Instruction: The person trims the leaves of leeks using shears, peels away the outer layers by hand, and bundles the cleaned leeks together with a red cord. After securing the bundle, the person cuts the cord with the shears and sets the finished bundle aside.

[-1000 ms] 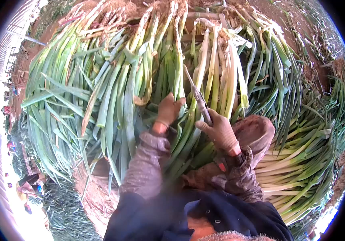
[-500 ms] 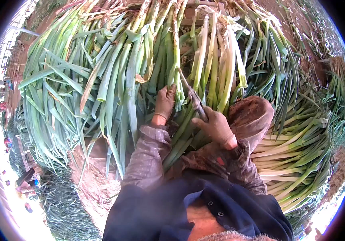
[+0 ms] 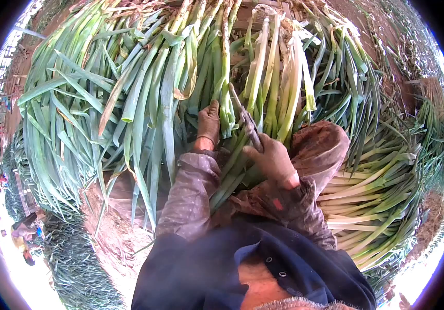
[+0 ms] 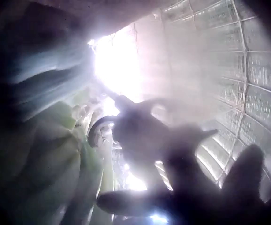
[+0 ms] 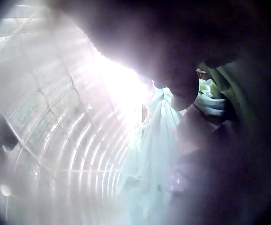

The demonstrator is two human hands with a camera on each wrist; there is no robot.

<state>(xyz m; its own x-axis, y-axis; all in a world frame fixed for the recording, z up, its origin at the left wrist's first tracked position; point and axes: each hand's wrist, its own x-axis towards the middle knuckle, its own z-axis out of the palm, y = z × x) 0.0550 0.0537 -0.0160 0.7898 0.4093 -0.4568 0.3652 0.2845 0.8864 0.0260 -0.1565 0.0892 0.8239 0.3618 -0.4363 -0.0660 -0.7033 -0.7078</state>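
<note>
In the head view the left hand (image 3: 209, 125), in a dirty glove, is just left of a hanging leek (image 3: 226, 111) with a blunt lower end; its fingertips are at the stalks. The left wrist view shows its fingers (image 4: 133, 202) spread, in dark silhouette. The right hand (image 3: 273, 159), also gloved, grips the handle of a long, narrow metal tool (image 3: 249, 121). The tool's tip points up and left, beside the same leek. Glare and blur hide much of the right wrist view, where the right hand is a dark shape.
Many leeks (image 3: 139, 98) hang in a wide row, roots at the top. Pale-stalked leeks (image 3: 359, 199) lie piled at the right beside the person's bent knee (image 3: 321, 144). More greenery (image 3: 77, 263) covers the ground at lower left, near bare soil (image 3: 121, 237).
The left hand has shifted slightly up and left, off the front of the leek it was holding. The right hand and tool have moved slightly left. The head view has shifted a little.
</note>
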